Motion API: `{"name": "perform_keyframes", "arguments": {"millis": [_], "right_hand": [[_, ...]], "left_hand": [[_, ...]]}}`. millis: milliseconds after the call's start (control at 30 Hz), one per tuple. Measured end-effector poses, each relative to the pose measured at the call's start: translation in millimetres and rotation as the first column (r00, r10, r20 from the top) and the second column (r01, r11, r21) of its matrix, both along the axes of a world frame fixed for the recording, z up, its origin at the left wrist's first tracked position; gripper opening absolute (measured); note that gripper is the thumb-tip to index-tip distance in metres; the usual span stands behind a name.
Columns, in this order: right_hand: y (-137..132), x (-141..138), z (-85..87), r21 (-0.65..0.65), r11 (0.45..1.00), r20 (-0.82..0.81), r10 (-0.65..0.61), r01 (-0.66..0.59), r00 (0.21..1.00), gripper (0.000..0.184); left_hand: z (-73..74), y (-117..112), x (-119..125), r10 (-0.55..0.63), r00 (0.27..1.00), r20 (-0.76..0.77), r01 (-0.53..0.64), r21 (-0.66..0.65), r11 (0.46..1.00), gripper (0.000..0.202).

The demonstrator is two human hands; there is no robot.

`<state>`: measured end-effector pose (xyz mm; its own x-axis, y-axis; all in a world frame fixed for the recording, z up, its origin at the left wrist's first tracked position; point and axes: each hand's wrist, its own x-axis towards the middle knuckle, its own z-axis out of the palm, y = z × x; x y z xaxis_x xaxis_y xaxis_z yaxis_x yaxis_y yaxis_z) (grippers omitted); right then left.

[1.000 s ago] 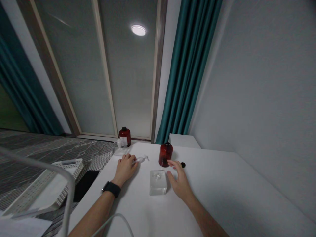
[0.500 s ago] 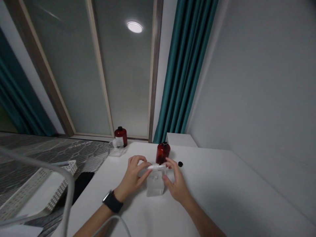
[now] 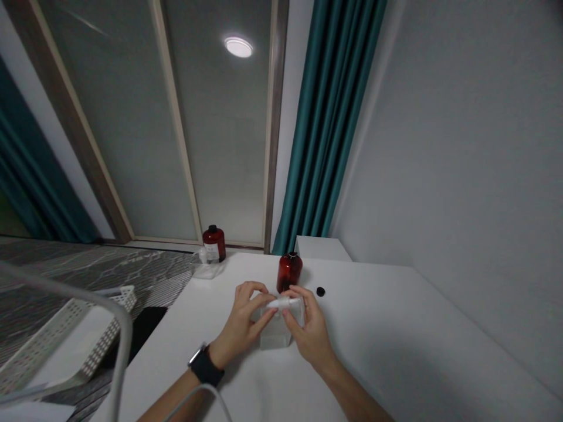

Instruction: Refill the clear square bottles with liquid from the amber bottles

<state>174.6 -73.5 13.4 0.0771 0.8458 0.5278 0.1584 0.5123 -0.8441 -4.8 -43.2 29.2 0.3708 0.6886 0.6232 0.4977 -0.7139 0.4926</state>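
Observation:
My left hand (image 3: 250,313) is closed, its thumb and fingers pinching the left end of a white pump top (image 3: 281,303). My right hand (image 3: 309,325) grips the right end of that same piece between thumb and fingers. The pump top lies level over a clear, square-sided bottle (image 3: 275,340), which stands on the white table in front of me. Whether it is joined to the bottle I cannot tell, since fingers cover part of both. Just behind the hands stands a dark red bottle (image 3: 289,271) with its neck uncapped, and a small black cap (image 3: 321,291) lies to its right.
At the table's far left edge are a second red bottle (image 3: 214,241) with a black cap and a clear bottle (image 3: 204,271) with a white top. A white perforated basket (image 3: 108,340) sits lower left, near a grey curved tube (image 3: 125,340). A white box (image 3: 323,249) stands behind the table.
My right hand has closed in on the white pump top, its fingers now curled over it. The left hand has shifted slightly right. The bottles and cap stay put.

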Motion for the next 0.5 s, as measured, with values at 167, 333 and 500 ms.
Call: {"name": "perform_keyframes", "arguments": {"millis": [167, 333, 500], "right_hand": [[1, 3, 3.7, 0.051, 0.997, -0.023, -0.05, 0.051, 0.998, 0.034], [5, 16, 15.1, 0.097, 0.972, -0.097, -0.203, 0.212, 0.974, 0.038], [5, 26, 22.3, 0.1, 0.963, -0.081, -0.244, 0.251, 0.966, 0.044]], "left_hand": [[-0.1, 1, -2, -0.039, 0.998, 0.043, 0.041, -0.043, 0.998, 0.028], [6.5, 7, -12, -0.089, 0.995, 0.054, 0.095, -0.123, 0.988, 0.036], [15.3, 9, -18, -0.197, 0.979, -0.044, 0.187, -0.174, 0.967, 0.034]]}}
